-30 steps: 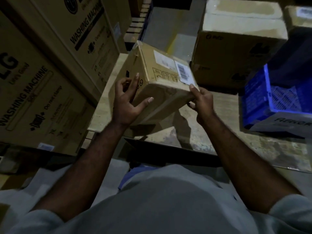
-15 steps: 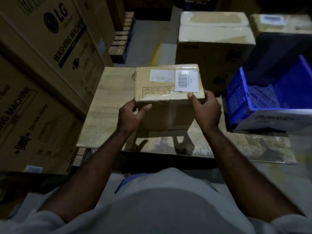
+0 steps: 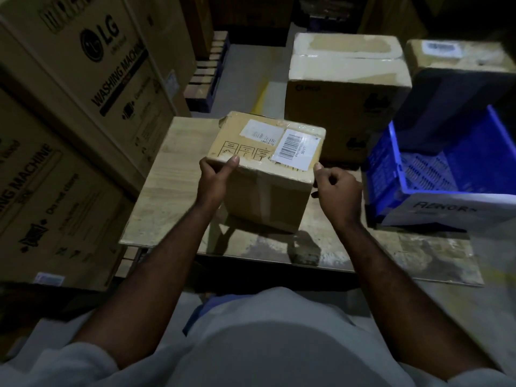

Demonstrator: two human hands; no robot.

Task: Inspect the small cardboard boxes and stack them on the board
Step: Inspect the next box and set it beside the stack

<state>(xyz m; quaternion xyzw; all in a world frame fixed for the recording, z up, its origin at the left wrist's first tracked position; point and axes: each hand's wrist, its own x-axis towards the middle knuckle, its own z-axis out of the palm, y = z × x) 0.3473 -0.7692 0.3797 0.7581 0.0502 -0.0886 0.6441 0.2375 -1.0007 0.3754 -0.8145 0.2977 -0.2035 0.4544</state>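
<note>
Brown cardboard question: that small taped cardboard box (image 3: 268, 196), which way is it lying, and who's got hold of it?

Reply: Labelled face is up toward the camera. Long axis runs left to right across the pale wooden board (image 3: 156, 191), skewed a bit so the right end sits nearer the person. It's over the middle of the board. Honestly can't tell if the bottom rests on the wood or hangs just clear of it, since there's a dark shadow underneath. The left hand (image 3: 215, 177) pinches the near left top edge, thumb on top, fingers down the side face. The right hand (image 3: 337, 188) is curled up at the near right corner with the thumb tip right by the edge, and I can't tell if it's actually gripping.

OK, and surfaces?

Reply: Plain rectangular box, matte brown, with shiny clear tape wrinkling over the top. Two white rectangular stickers, one with a barcode, plus a row of little printed handling symbols. The far left corner looks crumpled. The board shows light wood grain on the left and goes scuffed and blotchy grey toward the right. To the right stands a blue perforated plastic crate (image 3: 385, 169), behind the box a big taped brown carton (image 3: 343, 101), and on the left tall cartons printed WASHING MACHINE (image 3: 83, 88) — all smooth printed cardboard.
</note>
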